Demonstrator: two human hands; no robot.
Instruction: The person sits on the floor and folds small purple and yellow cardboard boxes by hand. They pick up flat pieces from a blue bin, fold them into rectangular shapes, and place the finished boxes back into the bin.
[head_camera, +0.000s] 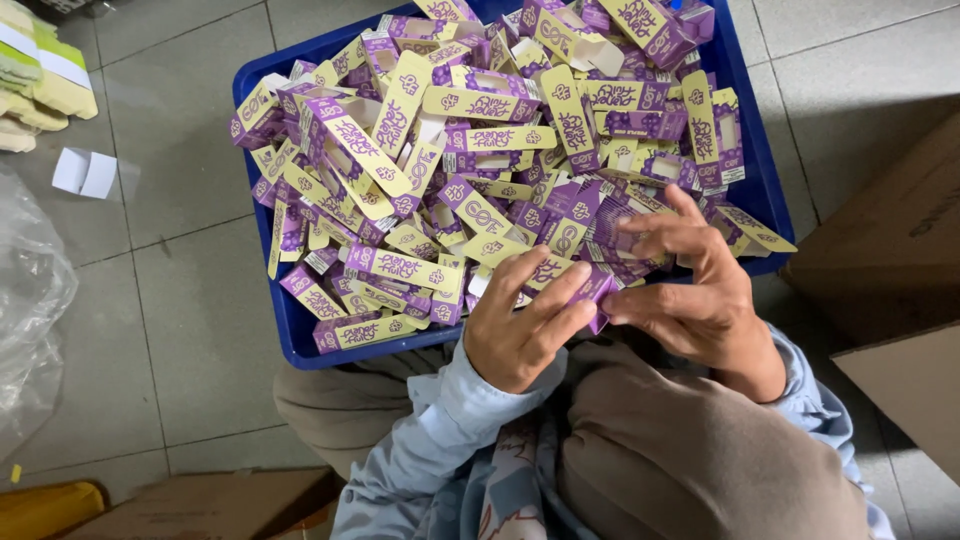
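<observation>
1. Just below the middle of the frame, a small purple carton (597, 290) is pinched between both hands, at the near rim of the blue bin (262, 262) and above the person's lap.

2. Judged from this grip, the carton could crumple or crease out of square if the fingertips press too hard on its thin card; it could also slip and drop back among its look-alikes, where it would be hard to pick out again.

3. Cartons lying over the bin's near edge look liable to slide onto the tiled floor (190, 300) if a wrist nudges them.

4. The left hand (522, 322) comes up from the lower centre, fingers long and fanned, tips closed on the carton's left end.

5. The right hand (690, 290) enters from the lower right, wrist bent, thumb and forefinger clamped on the carton's right end, the other fingers spread upward over the heap.

6. Both hands meet at the carton; neither is free.

7. Filling the bin is a heap of purple-and-yellow cartons (480, 140); brown cardboard boxes (890, 250) stand at the right edge, and clear plastic wrap (25, 300) lies at the left.
</observation>
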